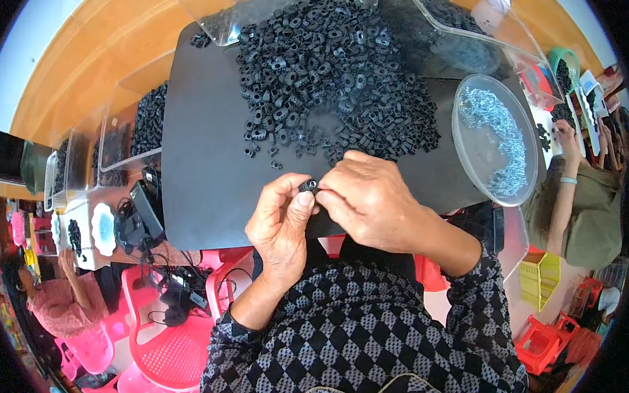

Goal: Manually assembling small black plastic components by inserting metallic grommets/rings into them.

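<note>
Above the near part of the dark table, my left hand (282, 223) pinches a small black plastic part (309, 185) between thumb and fingers. My right hand (369, 201) meets it from the right, its fingertips pressed together against the same part. Whether those right fingers hold something smaller of their own is hidden. Just beyond my hands lies a big heap of small black plastic parts (321, 62), with a few loose ones at its near edge. To the right stands a round clear tray (466, 158) with many small silvery pieces (509, 146) in it.
Clear plastic bins (130, 126) of black parts stand left of the dark table (203, 155); another clear bin is at the back right. A black box with cables (145, 209) sits at the left edge, above a pink chair (178, 353). Other people work at both sides.
</note>
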`<state>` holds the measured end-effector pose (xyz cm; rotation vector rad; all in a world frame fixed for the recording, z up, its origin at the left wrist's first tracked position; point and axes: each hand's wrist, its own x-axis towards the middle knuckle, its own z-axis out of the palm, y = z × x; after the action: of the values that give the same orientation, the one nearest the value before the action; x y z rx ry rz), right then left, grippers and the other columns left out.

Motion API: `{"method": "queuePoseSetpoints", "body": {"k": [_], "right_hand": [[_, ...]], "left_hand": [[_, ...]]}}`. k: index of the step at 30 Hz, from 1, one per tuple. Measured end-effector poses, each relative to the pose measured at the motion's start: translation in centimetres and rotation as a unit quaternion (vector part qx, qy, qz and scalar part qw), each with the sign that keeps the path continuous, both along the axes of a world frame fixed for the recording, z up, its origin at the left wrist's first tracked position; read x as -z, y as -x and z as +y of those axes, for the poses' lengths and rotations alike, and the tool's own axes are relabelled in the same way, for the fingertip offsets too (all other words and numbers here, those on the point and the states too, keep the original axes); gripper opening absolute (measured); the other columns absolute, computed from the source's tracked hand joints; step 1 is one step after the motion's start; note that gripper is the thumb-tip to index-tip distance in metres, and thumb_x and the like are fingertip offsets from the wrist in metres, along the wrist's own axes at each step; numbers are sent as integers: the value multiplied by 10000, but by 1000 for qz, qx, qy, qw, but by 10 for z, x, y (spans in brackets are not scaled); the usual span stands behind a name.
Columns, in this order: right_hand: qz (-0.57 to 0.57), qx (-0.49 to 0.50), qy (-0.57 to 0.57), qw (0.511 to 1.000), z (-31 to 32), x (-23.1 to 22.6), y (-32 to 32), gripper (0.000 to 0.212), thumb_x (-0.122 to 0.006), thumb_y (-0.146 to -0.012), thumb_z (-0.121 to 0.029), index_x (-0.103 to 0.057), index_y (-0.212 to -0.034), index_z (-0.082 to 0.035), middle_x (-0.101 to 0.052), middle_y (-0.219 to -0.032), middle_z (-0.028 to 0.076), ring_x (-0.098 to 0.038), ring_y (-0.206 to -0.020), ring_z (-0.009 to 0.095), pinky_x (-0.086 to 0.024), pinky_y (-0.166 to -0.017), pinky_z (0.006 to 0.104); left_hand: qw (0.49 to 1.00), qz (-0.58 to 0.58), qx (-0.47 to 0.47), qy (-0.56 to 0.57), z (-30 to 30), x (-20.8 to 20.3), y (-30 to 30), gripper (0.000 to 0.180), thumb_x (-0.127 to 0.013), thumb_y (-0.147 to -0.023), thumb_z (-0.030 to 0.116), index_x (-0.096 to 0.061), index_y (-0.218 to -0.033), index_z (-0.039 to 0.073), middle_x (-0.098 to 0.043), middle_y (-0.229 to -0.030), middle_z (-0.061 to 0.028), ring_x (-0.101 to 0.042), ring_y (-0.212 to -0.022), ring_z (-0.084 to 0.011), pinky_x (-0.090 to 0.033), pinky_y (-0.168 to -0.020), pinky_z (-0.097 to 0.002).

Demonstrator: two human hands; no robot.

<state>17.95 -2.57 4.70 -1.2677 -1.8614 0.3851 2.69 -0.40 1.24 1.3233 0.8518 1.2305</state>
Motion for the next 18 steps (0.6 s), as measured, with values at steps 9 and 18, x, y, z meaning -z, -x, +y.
{"method": "queuePoseSetpoints", "body": {"k": [9, 18], "right_hand": [[121, 56, 65, 989, -6, -15, -8, 94, -614, -810, -91, -608, -774, -5, -614, -696, 94, -578, -657, 264, -454, -613, 359], [89, 17, 29, 995, -3, -4, -9, 72, -608, -811, -76, -590, -776, -15, -606, -689, 89, -560, -641, 274, -441, -611, 380]], "left_hand": [[976, -122, 133, 119, 4, -8, 4, 206, -598, -891, 53, -574, -1067, -49, -632, -886, -80, -580, -716, -106, -500, -694, -228], [981, -93, 112, 125, 0, -8, 1, 202, -607, -874, 42, -584, -1042, -67, -638, -853, -104, -585, -675, -138, -496, -639, -242]]}}
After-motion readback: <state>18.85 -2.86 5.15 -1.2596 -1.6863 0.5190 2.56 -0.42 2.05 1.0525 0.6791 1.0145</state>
